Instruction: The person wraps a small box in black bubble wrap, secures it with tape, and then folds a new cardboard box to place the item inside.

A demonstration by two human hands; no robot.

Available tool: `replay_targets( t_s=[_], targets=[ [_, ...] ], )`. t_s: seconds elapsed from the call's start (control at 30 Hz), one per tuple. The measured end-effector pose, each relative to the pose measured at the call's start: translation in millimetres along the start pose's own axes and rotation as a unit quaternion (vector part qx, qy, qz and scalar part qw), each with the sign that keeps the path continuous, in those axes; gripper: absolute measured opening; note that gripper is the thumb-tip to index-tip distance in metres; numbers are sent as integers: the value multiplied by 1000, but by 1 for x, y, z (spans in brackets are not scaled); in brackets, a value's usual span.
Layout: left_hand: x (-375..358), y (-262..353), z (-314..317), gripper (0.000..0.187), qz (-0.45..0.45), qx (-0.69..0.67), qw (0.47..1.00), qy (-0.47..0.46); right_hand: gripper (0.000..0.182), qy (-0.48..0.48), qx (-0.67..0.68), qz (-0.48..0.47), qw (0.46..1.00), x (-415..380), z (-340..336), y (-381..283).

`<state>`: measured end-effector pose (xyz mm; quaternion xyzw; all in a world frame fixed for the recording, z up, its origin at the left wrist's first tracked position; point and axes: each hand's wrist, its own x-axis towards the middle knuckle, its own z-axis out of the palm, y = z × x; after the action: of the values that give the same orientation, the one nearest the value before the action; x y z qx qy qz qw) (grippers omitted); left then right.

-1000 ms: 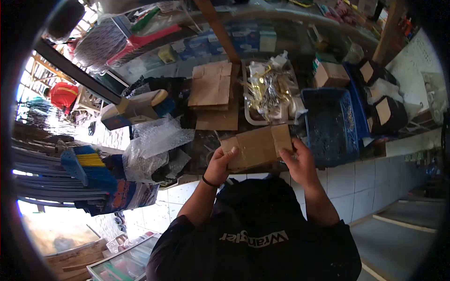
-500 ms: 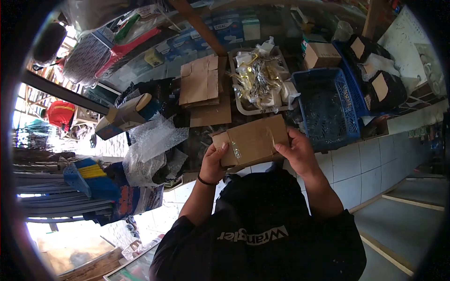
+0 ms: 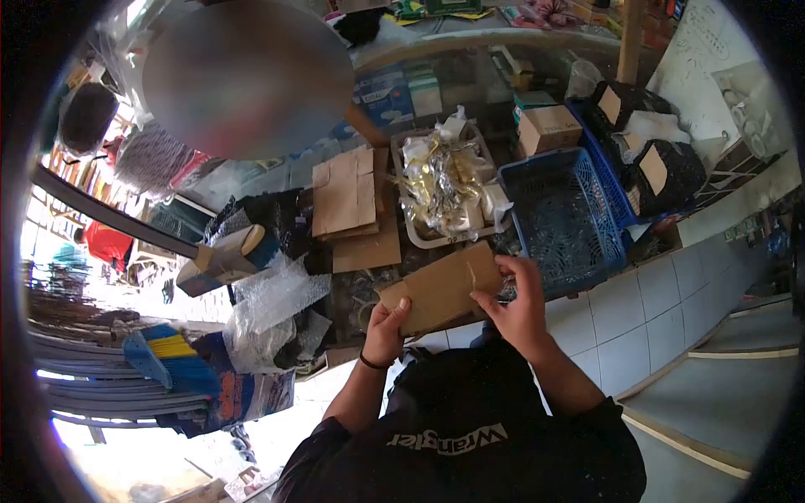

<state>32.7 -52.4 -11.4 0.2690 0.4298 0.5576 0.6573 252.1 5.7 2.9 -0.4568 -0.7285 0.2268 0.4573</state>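
Observation:
A flat brown cardboard piece [image 3: 440, 289] is held in front of my body, tilted up towards the right. My left hand [image 3: 386, 334] grips its lower left corner, thumb on top. At its right end my right hand [image 3: 520, 306] has the edge between thumb and fingers. Just beyond lies a white tray [image 3: 457, 237] heaped with gold and silver items in clear plastic. Left of the tray are stacked cardboard sheets [image 3: 344, 197]. On its right stands a blue plastic basket [image 3: 616, 267].
Bubble wrap [image 3: 272, 306] hangs at the left near a tape dispenser [image 3: 214, 264]. A cardboard box [image 3: 549, 130] and black-wrapped packages [image 3: 667, 168] are at the back right. A blurred oval covers the upper left. Someone in red [image 3: 109, 243] is outside, far left.
The view has shifted. The cardboard now shows a plainer face, without the shiny tape seen earlier. My right hand's fingers have shifted at the right end. The blurred oval has appeared.

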Motion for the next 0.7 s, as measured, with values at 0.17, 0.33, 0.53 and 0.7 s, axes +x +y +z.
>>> replay_targets(
  t_s=[0.17, 0.33, 0.53, 0.7],
  targets=[
    [4, -16, 1, 35, 88, 154, 983, -43, 41, 26, -51, -2, 998, -14, 1, 0],
    [6, 0, 16, 32, -13, 152, 988, -26, 25, 33, 26, 68, 997, -14, 6, 5],
    [12, -9, 15, 31, 3, 184, 982, -47, 16, 19, 75, 145, 986, -16, 14, 22],
    [17, -14, 18, 26, 16, 117, 993, 7, 13, -2, 64, 54, 997, -17, 3, 6]
  ],
)
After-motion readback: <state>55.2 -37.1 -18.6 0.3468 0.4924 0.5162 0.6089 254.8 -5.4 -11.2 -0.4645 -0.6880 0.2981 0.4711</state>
